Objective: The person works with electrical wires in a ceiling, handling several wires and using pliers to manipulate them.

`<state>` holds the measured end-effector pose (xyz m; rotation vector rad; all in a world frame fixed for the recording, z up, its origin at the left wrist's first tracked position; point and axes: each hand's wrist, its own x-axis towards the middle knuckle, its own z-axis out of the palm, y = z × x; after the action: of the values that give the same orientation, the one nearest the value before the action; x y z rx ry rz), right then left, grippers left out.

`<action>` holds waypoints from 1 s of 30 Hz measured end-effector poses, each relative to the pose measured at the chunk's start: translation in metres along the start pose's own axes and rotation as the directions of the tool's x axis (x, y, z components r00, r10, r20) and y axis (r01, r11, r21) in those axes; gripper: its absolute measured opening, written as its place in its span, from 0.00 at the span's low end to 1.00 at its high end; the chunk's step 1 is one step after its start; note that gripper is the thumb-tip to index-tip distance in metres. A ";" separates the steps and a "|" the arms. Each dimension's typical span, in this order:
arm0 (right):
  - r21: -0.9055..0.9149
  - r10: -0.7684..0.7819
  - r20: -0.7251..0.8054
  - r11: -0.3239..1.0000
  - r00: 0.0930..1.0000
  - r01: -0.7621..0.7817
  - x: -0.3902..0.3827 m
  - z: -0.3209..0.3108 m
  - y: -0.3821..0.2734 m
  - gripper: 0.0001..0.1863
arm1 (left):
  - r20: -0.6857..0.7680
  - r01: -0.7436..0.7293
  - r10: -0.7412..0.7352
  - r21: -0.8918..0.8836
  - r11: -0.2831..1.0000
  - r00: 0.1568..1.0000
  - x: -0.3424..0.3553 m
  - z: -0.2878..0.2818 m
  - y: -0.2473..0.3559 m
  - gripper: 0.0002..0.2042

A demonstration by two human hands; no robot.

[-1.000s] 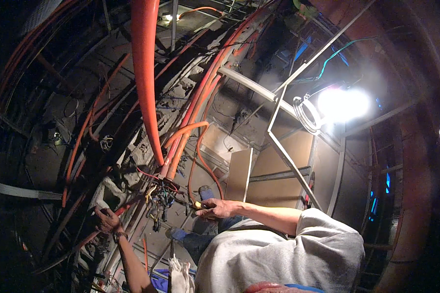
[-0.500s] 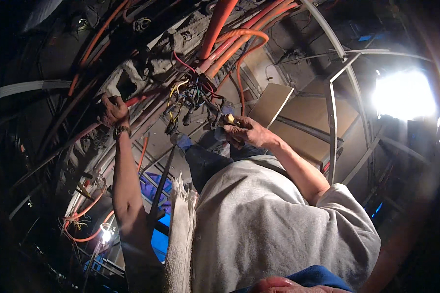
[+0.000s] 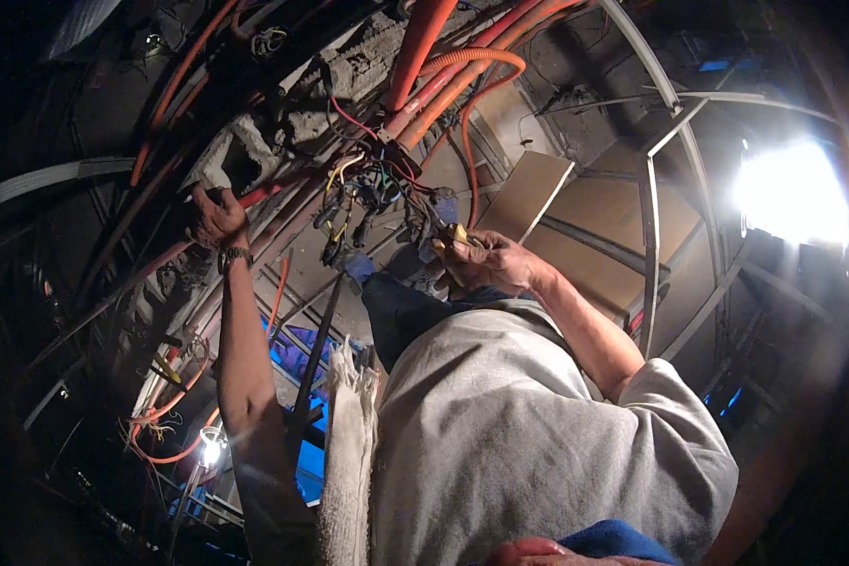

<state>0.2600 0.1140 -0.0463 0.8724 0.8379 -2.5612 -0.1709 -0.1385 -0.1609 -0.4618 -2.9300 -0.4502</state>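
Observation:
My left hand (image 3: 219, 219) is at upper left with fingers curled beside a red conduit (image 3: 274, 189) and the rough masonry edge (image 3: 241, 132); what it grips is hidden. A tangle of dark, yellow, red and green wires (image 3: 354, 193) hangs from a junction among orange conduits (image 3: 453, 104), one of them corrugated. My right hand (image 3: 495, 262) is closed on a small yellow-handled tool (image 3: 457, 236), at the right side of the wire tangle, close to dark cable ends.
Tan boards (image 3: 604, 217) and bent metal channels (image 3: 651, 245) lie right of my hands, with a bright lamp (image 3: 788, 193) beyond. A frayed whitish strip (image 3: 344, 453) runs beside my grey shirt. Blue material (image 3: 311, 462), a second lamp (image 3: 212, 450) and orange hoses sit lower left.
The view has swung, so the conduits sit higher and more of my body shows. In the last half second my right hand has turned slightly with the tool; my left hand stays put.

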 end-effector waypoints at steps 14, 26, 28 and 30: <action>-0.254 -0.129 -0.062 0.961 0.990 0.109 0.012 -0.002 -0.012 0.18 | -0.017 -0.025 0.027 0.131 0.991 0.999 -0.001 -0.004 0.014 0.32; -0.521 -0.195 -0.093 0.845 0.976 0.119 0.010 0.011 -0.023 0.22 | 0.063 -0.011 -0.004 0.236 0.972 0.998 -0.004 -0.011 0.035 0.31; -0.562 -0.222 -0.095 0.817 0.970 0.132 0.008 0.013 -0.025 0.22 | 0.081 -0.005 -0.014 0.229 0.973 0.997 -0.001 -0.003 0.027 0.32; -0.607 -0.216 -0.024 0.779 0.976 0.158 0.014 0.025 -0.029 0.22 | -0.154 -0.050 0.051 0.010 0.999 0.987 0.000 0.003 -0.043 0.34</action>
<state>0.2243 0.1203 -0.0267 0.7221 1.7230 -2.1675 -0.1853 -0.1768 -0.1753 -0.4762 -2.7638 -0.4486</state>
